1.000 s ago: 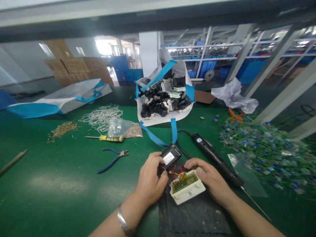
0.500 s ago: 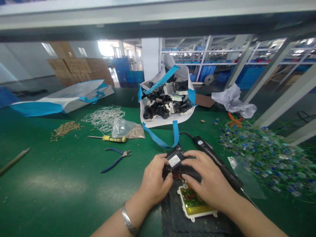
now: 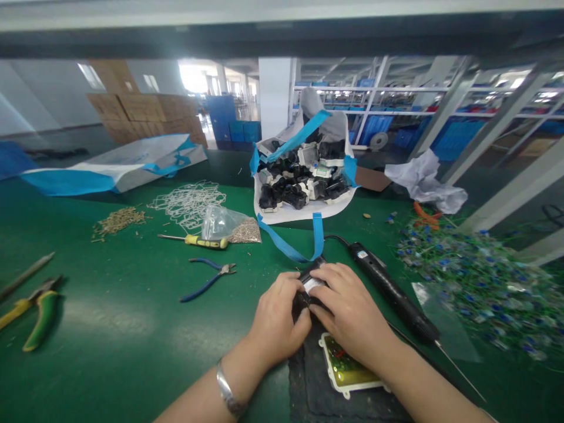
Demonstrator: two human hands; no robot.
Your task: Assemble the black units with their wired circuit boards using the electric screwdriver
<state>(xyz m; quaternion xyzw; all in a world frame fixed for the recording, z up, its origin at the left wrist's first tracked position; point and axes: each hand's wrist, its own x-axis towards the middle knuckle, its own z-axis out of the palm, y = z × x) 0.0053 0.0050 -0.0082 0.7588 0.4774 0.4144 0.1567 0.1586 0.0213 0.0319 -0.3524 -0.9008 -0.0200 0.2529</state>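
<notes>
Both hands are closed around a black plastic casing (image 3: 314,268) with a white label, which is partly covered by my fingers. My left hand (image 3: 279,317) grips its left side, thumb at the near edge. Over the label and right side lie the fingers of my right hand (image 3: 348,305). Just nearer to me, a white-framed tray with a circuit board and yellow film (image 3: 348,370) rests on a dark mat (image 3: 308,388), partly hidden by my right forearm. A black electric screwdriver (image 3: 392,291) with a long bit lies to the right.
Blue-handled cutters (image 3: 209,282), a yellow screwdriver (image 3: 206,241) and a bag of screws (image 3: 244,231) lie left. Green-handled pliers (image 3: 44,311) are far left. Behind stands a white bag (image 3: 304,214) of black-and-white parts. Green-wired pieces (image 3: 480,282) pile up at right.
My right hand has moved left and closed in on the casing, covering more of its label. The view has shifted slightly, bringing the green-handled pliers into sight at the left.
</notes>
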